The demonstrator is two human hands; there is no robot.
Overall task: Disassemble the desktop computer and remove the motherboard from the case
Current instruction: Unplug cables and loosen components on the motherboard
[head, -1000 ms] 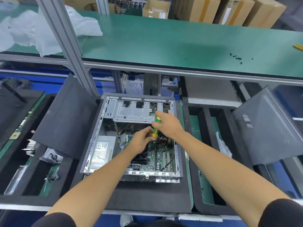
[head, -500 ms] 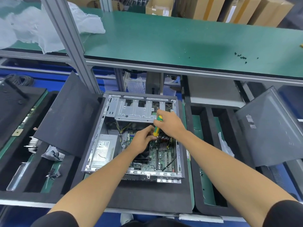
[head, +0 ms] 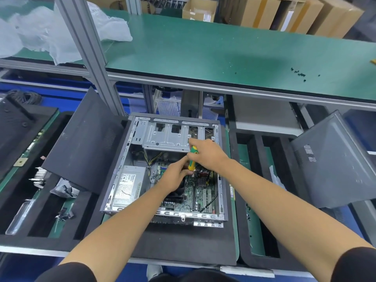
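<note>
In the head view, the open computer case (head: 168, 169) lies on its side on a black foam mat (head: 183, 245), in the middle of the lower bench. The green motherboard (head: 200, 192) sits inside the case, in its right half, and the grey power supply (head: 128, 186) is in the near left corner of the case.

The right hand (head: 206, 155) grips a yellow and green screwdriver (head: 192, 158) with curled fingers, the handle almost upright above the far part of the motherboard. The left hand (head: 176, 175) is just beside the lower part of the screwdriver; its fingers are curled toward the shaft, but I cannot tell if they really pinch it.

Compared with half a second ago, both hands stay at the same place over the board and the screwdriver has the same pose; only the camera has shifted slightly.

A dark side panel (head: 81, 143) leans at the left of the case, and another grey panel (head: 333, 161) leans at the right. On the green upper shelf (head: 203, 49), small black screws (head: 300, 74) lie near its right end.
</note>
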